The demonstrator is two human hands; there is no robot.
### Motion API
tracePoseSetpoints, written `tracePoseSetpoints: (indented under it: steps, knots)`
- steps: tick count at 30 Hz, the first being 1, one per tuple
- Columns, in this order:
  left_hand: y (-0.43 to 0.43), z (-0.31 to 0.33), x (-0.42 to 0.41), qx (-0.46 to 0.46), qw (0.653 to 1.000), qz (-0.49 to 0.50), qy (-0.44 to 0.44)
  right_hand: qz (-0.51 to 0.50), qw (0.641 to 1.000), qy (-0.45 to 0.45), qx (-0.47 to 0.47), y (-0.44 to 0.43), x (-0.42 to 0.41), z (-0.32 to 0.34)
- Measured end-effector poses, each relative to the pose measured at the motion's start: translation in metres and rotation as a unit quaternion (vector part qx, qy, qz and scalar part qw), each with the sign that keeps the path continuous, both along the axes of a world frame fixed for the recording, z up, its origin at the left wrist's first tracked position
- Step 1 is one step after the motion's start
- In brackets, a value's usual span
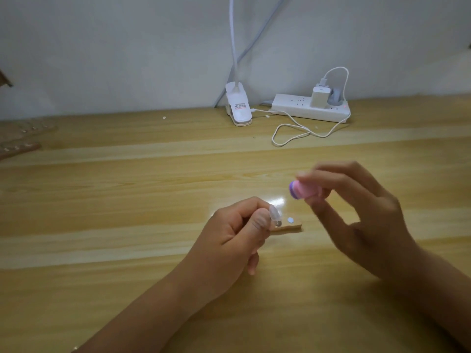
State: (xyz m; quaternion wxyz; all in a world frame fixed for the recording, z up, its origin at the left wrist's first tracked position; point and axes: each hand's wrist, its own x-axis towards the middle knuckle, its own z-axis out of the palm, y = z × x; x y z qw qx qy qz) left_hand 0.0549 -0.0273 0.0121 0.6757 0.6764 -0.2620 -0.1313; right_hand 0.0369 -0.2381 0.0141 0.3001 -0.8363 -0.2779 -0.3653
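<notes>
Pink tube (307,192) pinched in right hand (356,220), lifted at 2 o'clock of wooden strip (293,227), purple end turned leftward, probably to meet its mate. Clear cap (274,214) gripped by left hand (229,240) at strip's 9 o'clock, just above table (127,200).

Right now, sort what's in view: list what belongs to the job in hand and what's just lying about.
In the job: left hand pinching a small clear piece; right hand holding a pink-and-purple cylinder; small wooden strip with a pale dot.
Lying about: clip lamp; power strip; charger; white cable.
</notes>
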Motion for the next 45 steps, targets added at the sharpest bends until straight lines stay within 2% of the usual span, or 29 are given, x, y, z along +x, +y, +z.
tracePoseSetpoints:
  steps: [2,4,6,8,10,12,14,16,19,26,28,31,33,37,40,45]
  knots:
    - [-0.001,-0.001,-0.001,0.013,1.000,0.003,-0.024,0.052,0.998,-0.005,-0.033,0.011,-0.007,-0.007]
    - [-0.001,-0.001,-0.001,0.017,0.999,0.001,-0.037,0.049,0.996,-0.005,-0.076,0.008,-0.004,-0.010]
    - [0.001,0.000,-0.001,-0.002,0.999,0.007,-0.037,-0.048,0.996,0.021,-0.076,-0.012,0.010,-0.008]
    - [0.003,0.001,-0.001,-0.025,0.999,0.012,-0.044,-0.157,0.981,0.096,-0.064,-0.032,0.020,-0.007]
    - [0.004,0.002,0.000,-0.036,0.998,0.023,-0.052,-0.213,0.959,0.172,-0.076,-0.038,0.023,-0.013]
    - [0.005,0.001,0.000,-0.036,0.997,0.036,-0.053,-0.235,0.947,0.194,-0.102,-0.032,0.022,-0.019]
    - [0.004,0.000,0.000,-0.032,0.997,0.048,-0.049,-0.207,0.961,0.165,-0.084,-0.020,0.017,-0.014]
    - [0.002,0.000,0.000,-0.023,0.996,0.064,-0.055,-0.122,0.982,0.144,-0.014,-0.006,0.006,-0.005]
    - [0.001,0.000,-0.001,-0.002,0.995,0.063,-0.077,-0.014,0.985,0.166,0.039,0.015,-0.010,0.002]
    - [0.002,0.003,-0.002,-0.009,0.995,0.059,-0.083,0.009,0.985,0.156,0.072,0.021,-0.015,0.006]
    - [0.003,0.003,0.000,0.051,0.978,0.130,-0.153,0.002,0.982,0.171,0.079,0.014,-0.011,0.009]
    - [0.010,0.003,0.007,0.209,0.901,0.229,-0.302,-0.052,0.966,0.242,0.076,-0.005,0.001,0.008]
    - [0.014,0.001,0.011,0.292,0.879,0.220,-0.306,-0.063,0.952,0.295,0.053,-0.013,0.007,0.004]
    - [0.017,-0.005,0.015,0.385,0.871,0.170,-0.253,-0.048,0.945,0.323,0.014,-0.014,0.011,-0.001]
    - [0.018,-0.009,0.019,0.396,0.879,0.148,-0.218,-0.032,0.946,0.321,0.018,-0.014,0.011,-0.001]
    - [0.019,-0.012,0.022,0.388,0.883,0.146,-0.219,-0.012,0.946,0.325,0.020,-0.015,0.013,-0.004]
